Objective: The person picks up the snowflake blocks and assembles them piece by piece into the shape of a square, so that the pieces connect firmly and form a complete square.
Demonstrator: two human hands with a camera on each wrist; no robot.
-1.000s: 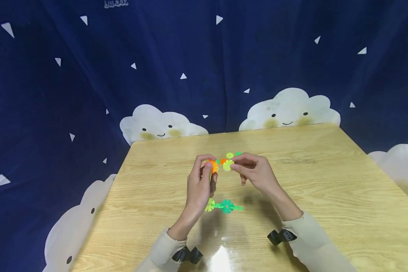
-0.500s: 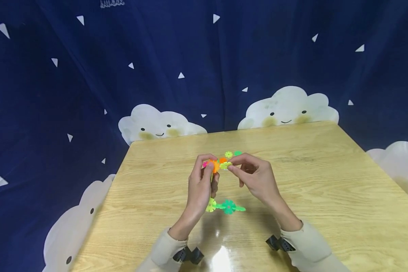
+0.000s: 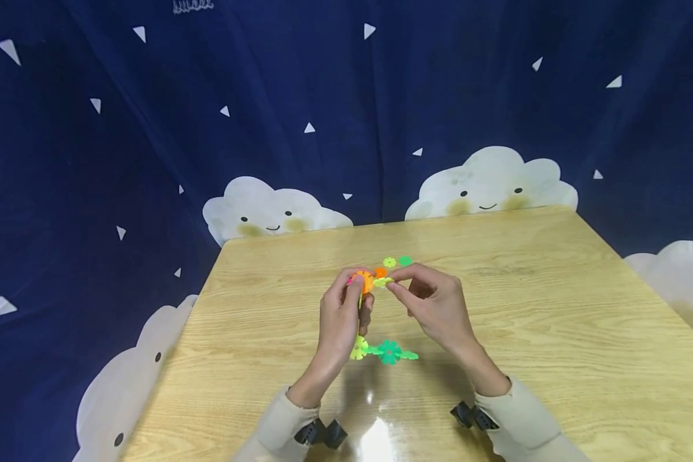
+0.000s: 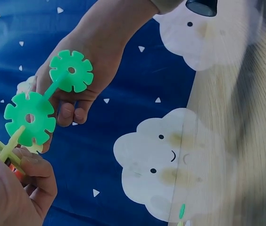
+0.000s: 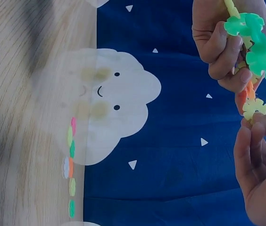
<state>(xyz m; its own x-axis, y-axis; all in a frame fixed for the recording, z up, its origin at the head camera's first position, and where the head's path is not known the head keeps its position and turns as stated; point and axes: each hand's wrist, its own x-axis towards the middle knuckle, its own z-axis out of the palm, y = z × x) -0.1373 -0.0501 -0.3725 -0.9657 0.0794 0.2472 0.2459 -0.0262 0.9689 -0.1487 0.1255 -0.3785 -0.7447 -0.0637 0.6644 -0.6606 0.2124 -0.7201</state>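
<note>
"Where's the orange disc [image 3: 362, 282]?"

"Held over the tabletop [image 3: 254, 333]. The left grip [image 3: 337, 314] pinches it, thumb on its face."

"And the right grip [image 3: 441, 308]?"

"Closed at the fingertips on a yellow disc [image 3: 383, 282], just right of the orange disc and touching its edge. Whether it sits in a slot, I can't tell."

"What's on the near side of the orange disc?"

"A chain out of the left grip: a lime disc [image 3: 359, 348], then green discs [image 3: 389, 352] running rightward."

"And beyond the orange disc?"

"A row of discs [image 5: 70, 167] on the tabletop. Its last two, lime [image 3: 389, 262] and green [image 3: 405, 260], lie beyond and to the right."
</note>
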